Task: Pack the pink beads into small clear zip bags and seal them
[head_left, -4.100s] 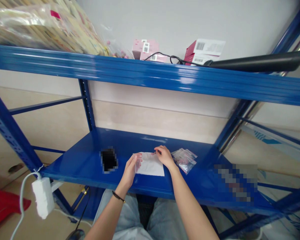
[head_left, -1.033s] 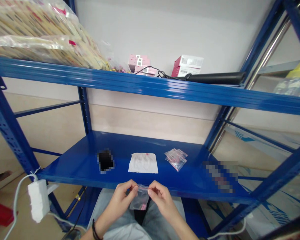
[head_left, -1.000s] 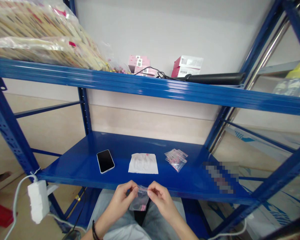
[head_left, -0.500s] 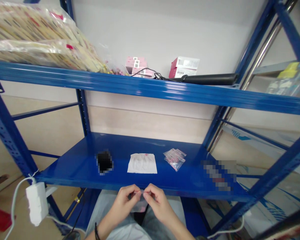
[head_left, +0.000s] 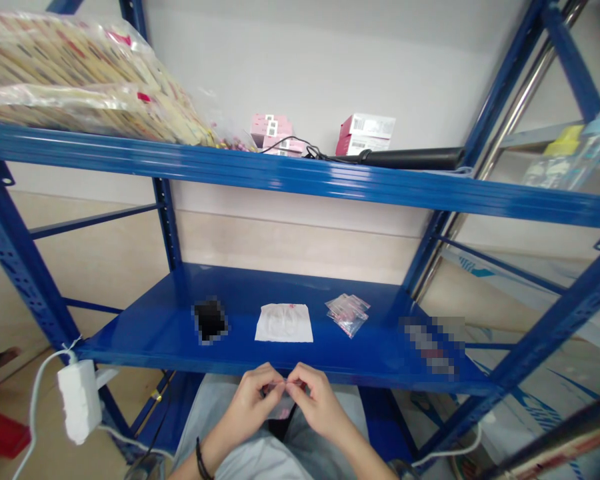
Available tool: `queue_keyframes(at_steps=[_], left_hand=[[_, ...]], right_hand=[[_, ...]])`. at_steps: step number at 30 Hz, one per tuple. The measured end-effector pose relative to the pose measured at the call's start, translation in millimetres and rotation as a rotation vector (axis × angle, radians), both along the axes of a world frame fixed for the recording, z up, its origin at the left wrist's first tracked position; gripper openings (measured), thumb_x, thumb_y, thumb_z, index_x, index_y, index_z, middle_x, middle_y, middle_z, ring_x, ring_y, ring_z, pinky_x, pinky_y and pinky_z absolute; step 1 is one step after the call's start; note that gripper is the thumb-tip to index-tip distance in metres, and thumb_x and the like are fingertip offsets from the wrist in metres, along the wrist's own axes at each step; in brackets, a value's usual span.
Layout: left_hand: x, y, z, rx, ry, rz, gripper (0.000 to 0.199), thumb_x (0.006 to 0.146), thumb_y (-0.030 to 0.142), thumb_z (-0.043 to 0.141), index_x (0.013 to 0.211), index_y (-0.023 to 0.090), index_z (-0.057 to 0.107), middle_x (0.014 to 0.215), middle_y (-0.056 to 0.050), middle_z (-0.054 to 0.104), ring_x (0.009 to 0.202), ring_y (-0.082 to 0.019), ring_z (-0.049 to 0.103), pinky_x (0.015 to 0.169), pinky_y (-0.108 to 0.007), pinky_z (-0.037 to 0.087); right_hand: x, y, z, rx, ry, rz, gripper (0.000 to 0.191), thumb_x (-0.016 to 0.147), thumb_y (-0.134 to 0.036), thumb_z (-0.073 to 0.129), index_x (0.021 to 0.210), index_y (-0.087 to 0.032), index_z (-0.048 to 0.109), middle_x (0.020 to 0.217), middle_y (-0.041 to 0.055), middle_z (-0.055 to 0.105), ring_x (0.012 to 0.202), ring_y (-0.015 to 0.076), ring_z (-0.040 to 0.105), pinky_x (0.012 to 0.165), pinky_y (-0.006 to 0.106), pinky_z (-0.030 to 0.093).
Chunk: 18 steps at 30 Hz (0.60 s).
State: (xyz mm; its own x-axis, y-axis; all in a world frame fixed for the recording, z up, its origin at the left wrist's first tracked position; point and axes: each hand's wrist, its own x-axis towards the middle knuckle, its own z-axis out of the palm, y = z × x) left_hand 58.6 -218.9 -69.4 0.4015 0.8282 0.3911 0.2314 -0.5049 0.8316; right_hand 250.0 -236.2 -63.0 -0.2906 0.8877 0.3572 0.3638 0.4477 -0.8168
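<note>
Just in front of the blue shelf's edge, my left hand (head_left: 253,400) and my right hand (head_left: 316,399) meet fingertip to fingertip above my lap. Both pinch the top of a small clear plastic bag (head_left: 281,408) with something pink low inside it. On the shelf (head_left: 240,357) beyond them lies a white sheet of paper (head_left: 284,323) with a small pink mark at its top. To its right is a small pile of clear bags (head_left: 349,313) with pink contents.
A blurred black item (head_left: 211,320) lies left on the shelf, a pixelated one (head_left: 433,347) right. The upper shelf beam (head_left: 280,170) carries bagged envelopes (head_left: 80,60), pink boxes (head_left: 365,133) and a black rod (head_left: 415,159). A white power strip (head_left: 79,401) hangs left.
The fingertips of both hands have come slightly closer together over the small bag. The view has shifted a little; the items on the shelf lie as before.
</note>
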Motion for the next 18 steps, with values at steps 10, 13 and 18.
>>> queue_keyframes(at_steps=[10, 13, 18], left_hand=[[-12, 5, 2.4, -0.088, 0.009, -0.068, 0.038, 0.099, 0.041, 0.055, 0.076, 0.018, 0.076, 0.077, -0.005, 0.073, 0.075, -0.02, 0.064, 0.071, -0.027, 0.041], [-11, 7, 0.1, -0.112, 0.019, -0.039, 0.04, 0.1, 0.043, 0.052, 0.078, 0.017, 0.074, 0.079, -0.005, 0.073, 0.076, -0.019, 0.064, 0.071, -0.025, 0.042], [-8, 9, -3.8, -0.134, 0.043, 0.032, 0.046, 0.099, 0.046, 0.053, 0.068, 0.016, 0.068, 0.064, -0.002, 0.064, 0.064, -0.016, 0.056, 0.061, -0.024, 0.038]], right_hand=[[15, 8, 0.0, -0.12, -0.017, -0.093, 0.031, 0.086, -0.034, 0.069, 0.063, -0.018, 0.056, 0.058, -0.0042, 0.051, 0.057, 0.0115, 0.043, 0.055, 0.024, 0.028], [19, 12, -3.5, -0.11, -0.003, -0.078, 0.033, 0.088, -0.034, 0.066, 0.063, -0.018, 0.054, 0.059, -0.0046, 0.049, 0.059, 0.0111, 0.041, 0.057, 0.024, 0.028], [17, 10, -2.5, -0.092, -0.017, -0.076, 0.037, 0.089, -0.035, 0.064, 0.061, -0.018, 0.05, 0.057, -0.005, 0.046, 0.057, 0.0104, 0.04, 0.055, 0.024, 0.025]])
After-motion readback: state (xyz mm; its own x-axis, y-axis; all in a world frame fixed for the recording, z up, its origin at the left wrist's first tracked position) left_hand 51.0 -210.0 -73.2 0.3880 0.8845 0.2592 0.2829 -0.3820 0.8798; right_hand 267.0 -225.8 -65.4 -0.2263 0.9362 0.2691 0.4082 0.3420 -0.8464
